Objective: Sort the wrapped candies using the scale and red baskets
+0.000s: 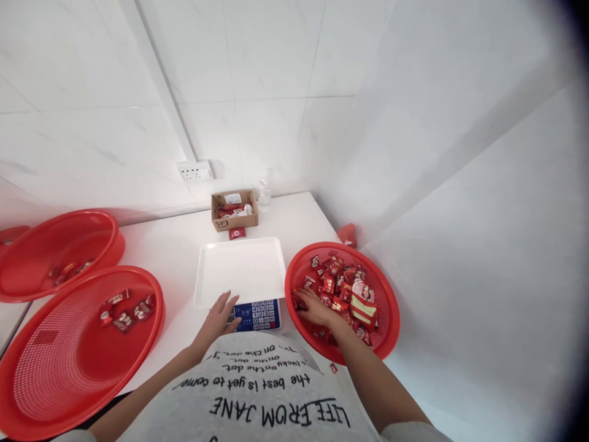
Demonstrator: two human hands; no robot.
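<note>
My left hand (219, 318) lies flat with fingers spread at the front left of a scale, touching its blue keypad (254, 315) and the edge of the empty white tray (239, 270) on top. My right hand (314, 309) reaches into the red mesh basket (387, 307) on the right, which is full of red snack packets (343, 288). Its fingers curl down among the packets at the basket's left side; what they grip is hidden.
Two more red baskets stand on the left: a near one (55, 368) holding several packets and a far one (55, 245) holding a few. A small cardboard box (234, 210) and a clear bottle (264, 195) sit by the wall.
</note>
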